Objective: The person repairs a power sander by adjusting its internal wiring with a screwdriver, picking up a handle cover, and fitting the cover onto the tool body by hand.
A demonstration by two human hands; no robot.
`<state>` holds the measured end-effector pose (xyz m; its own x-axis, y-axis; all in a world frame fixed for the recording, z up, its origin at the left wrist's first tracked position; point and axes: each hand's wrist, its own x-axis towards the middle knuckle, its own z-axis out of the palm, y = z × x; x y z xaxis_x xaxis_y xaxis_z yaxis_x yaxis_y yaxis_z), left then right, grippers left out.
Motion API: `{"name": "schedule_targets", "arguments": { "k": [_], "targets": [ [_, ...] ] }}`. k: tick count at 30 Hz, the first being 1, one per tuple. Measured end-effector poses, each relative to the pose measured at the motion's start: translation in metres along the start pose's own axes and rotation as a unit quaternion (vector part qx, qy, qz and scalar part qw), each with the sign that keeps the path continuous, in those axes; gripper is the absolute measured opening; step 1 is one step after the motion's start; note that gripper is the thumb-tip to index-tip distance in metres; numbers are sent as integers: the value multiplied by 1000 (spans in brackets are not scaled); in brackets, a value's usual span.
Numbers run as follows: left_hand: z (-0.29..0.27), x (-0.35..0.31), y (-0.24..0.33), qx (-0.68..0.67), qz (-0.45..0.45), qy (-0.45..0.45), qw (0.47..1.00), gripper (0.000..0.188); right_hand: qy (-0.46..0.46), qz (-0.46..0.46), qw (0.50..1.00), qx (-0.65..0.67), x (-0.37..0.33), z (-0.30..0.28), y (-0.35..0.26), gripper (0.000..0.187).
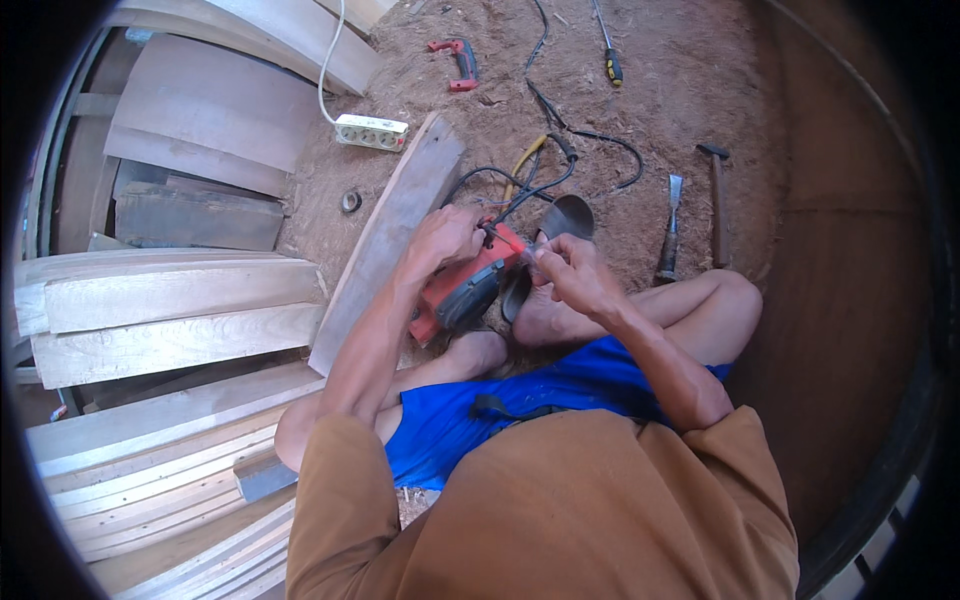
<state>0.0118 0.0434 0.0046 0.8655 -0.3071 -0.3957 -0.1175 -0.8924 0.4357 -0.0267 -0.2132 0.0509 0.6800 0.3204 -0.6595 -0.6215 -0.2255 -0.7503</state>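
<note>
- Background: a sawdust-covered floor, seen from above; the person sits on it cross-legged in blue shorts and a tan shirt.
- Left of frame: stacked curved planks from upper left to lower left, pale and rough-sawn.
- Upper centre-left: a white power strip lies on the sawdust with its white cable running up out of frame; a small dark ring lies just below it.
- Centre: one long board leans diagonally from the power strip towards the person's knee.
- Left hand: closed over the top of the red power tool, which rests at frame centre against the feet, just right of the board.
- Right hand: fingers pinched shut on something small at the tool's front end; what it is, I cannot tell.
- Step in hand, as I judge it: fitting or adjusting a part on the tool, with black cords trailing off upward. The next move likely calls for a steady left-hand hold while the right works the small part precisely.
- Upper centre: a red clamp and a screwdriver.
- Right of centre: a chisel and a hammer, side by side, near the knee.
- No packages, labels or signs can be made out.
</note>
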Motion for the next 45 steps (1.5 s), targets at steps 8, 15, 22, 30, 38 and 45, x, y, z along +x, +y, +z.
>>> {"name": "schedule_targets", "arguments": {
  "k": [8,15,22,30,38,45],
  "targets": [
    [-12,20,-12,-232,-109,-167,952,30,16,-164,974,-153,0,-32,24,33],
    [-3,19,-21,-341,-127,-140,921,30,31,-119,986,-109,-3,-28,33,34],
    [-1,25,-22,-100,-43,-131,985,36,45,-202,963,-169,5,-29,61,35],
    [-19,11,-20,-191,-85,-172,963,29,113,-167,950,-237,20,-21,32,39],
    [-18,-6,-17,-249,-65,-179,950,31,109,-209,946,-222,77,7,31,31],
    [-9,-1,-30,-262,-20,-155,952,32,2,-194,980,-40,95,33,57,26]
  ]
}}
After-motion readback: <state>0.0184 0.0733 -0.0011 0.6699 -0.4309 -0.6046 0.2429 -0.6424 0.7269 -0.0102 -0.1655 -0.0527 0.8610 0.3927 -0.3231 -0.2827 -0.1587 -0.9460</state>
